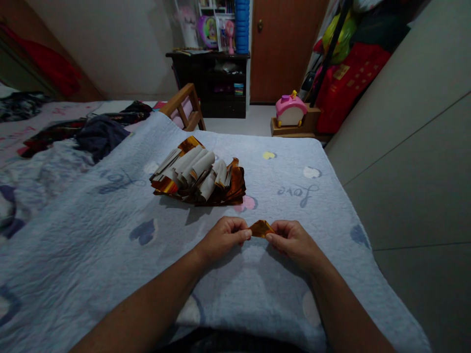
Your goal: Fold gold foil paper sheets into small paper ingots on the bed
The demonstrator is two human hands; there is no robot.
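A small folded piece of shiny gold paper point(261, 228) is stretched between my two hands, with a raised peak at its middle. My left hand point(227, 235) pinches its left end between thumb and fingers. At the right end, the thumb and fingers of my right hand point(292, 240) grip it the same way. Beyond my hands, up and to the left, lies a loose pile of gold foil sheets point(235, 184) with rolled and folded pale papers point(195, 164) on top. How the paper is folded underneath is hidden.
Everything rests on a light blue quilt point(294, 279) with printed hearts. Dark clothes point(101, 137) lie at the left. A wooden chair point(186, 105), a dark cabinet point(211, 81) and a pink toy point(290, 110) stand past the bed's far edge. A pale wardrobe point(415, 162) borders the right.
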